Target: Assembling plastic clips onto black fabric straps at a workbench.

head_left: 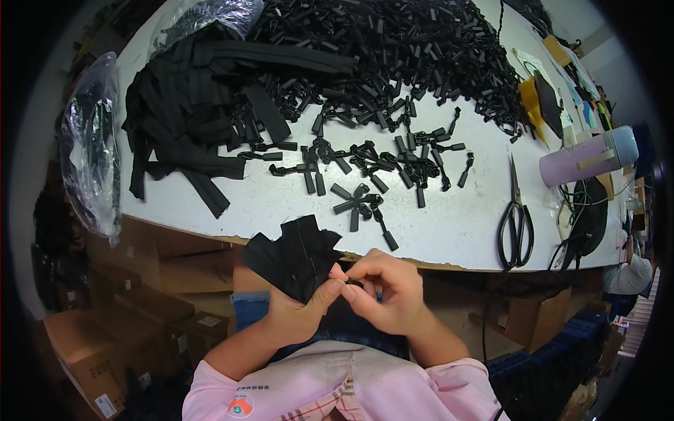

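Note:
Just in front of the table edge, my left hand (pixel 298 317) is closed around a bunch of black zipper tapes (pixel 293 254), whose cut ends fan out above it. My right hand (pixel 393 295) meets it at the fingertips, pinching a small black zipper slider (pixel 356 283) against the end of the tapes. How far the tape sits in the slider is hidden by the fingers. Loose zipper sliders with long pulls (pixel 361 203) lie scattered on the white table (pixel 281 231) beyond my hands. A heap of black zipper tapes (pixel 186 105) rests at the left.
A large pile of black sliders (pixel 400 49) covers the table's back. Black-handled scissors (pixel 516 231) lie at the right, near a pink-purple tumbler (pixel 583 158). Clear plastic bags (pixel 91 147) are at the left, with cardboard boxes (pixel 119 330) below. Another person (pixel 628 274) is at the far right.

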Available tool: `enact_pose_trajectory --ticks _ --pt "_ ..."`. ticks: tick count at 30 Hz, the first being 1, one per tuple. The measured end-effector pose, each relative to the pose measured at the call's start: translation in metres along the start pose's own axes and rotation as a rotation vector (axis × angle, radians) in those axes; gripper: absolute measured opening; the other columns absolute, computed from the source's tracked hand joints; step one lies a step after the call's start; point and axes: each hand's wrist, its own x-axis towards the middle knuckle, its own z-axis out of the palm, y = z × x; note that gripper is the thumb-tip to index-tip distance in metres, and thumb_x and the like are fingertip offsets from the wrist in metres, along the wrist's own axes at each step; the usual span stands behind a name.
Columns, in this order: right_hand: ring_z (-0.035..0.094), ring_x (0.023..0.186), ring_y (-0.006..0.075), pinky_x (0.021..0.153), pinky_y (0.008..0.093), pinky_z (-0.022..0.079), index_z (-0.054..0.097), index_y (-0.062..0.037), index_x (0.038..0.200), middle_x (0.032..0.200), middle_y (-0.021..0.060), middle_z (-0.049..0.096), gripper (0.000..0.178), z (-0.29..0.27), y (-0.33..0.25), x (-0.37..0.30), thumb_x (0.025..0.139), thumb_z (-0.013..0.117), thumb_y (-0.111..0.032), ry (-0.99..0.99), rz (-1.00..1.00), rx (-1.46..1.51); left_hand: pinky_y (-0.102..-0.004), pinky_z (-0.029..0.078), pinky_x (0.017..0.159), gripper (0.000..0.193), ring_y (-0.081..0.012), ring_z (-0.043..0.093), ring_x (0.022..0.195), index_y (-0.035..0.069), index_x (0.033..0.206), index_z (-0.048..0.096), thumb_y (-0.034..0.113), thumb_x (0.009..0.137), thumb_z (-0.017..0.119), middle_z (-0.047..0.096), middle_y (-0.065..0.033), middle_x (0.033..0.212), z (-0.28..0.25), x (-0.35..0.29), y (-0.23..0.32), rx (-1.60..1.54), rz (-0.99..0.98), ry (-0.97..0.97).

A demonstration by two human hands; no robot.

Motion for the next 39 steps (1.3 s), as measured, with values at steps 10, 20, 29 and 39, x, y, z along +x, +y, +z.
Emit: enact_pose_trajectory --ticks 10,20,29,39 --pt "0.053 0.06 0.021 0.047 0.0277 0.043 0.054 -0.0021 0.08 0.07 0.0086 0.052 0.022 0.01 -0.006 0.007 0.062 0.065 -0.007 0.111 -0.327 -0.388 -0.0209 0.041 0.068 0.017 -0.0067 0.049 0.075 0.001 0.093 0.052 0.006 0.077 0.055 0.053 -0.0016 0.083 -0.008 0.005 0.006 0.051 -0.114 -0.012" --pt "0.046 0.05 0.0141 0.042 0.0221 0.037 0.054 -0.0006 0.076 0.065 0.0069 0.05 0.014 0.002 -0.007 0.01 0.064 0.062 0.001 -0.037 -0.295 -0.212 -0.0179 0.037 0.061 0.034 -0.004 0.043 0.067 0.001 0.101 0.048 0.001 0.069 0.059 0.05 0.0005 0.08 -0.002 0.004 0.0 0.071 -0.111 -0.197" --pt "0.046 0.047 0.0111 0.041 0.0206 0.033 0.056 0.0033 0.072 0.059 0.0089 0.052 0.004 -0.001 -0.006 0.001 0.069 0.058 0.003 -0.006 -0.123 -0.103 -0.0172 0.037 0.058 0.022 -0.0055 0.046 0.064 0.002 0.088 0.047 0.002 0.071 0.061 0.047 -0.0007 0.077 -0.007 0.0 0.009 -0.207 -0.167 -0.072" --pt "0.046 0.048 0.0065 0.041 0.0178 0.034 0.054 0.0059 0.075 0.061 0.0059 0.051 0.004 0.005 -0.006 -0.001 0.073 0.053 0.003 0.011 0.339 0.457 -0.0252 0.042 0.053 0.021 -0.0159 0.051 0.058 0.0 0.09 0.048 -0.001 0.07 0.056 0.051 -0.0093 0.08 -0.01 0.004 -0.007 0.532 0.73 -0.285"
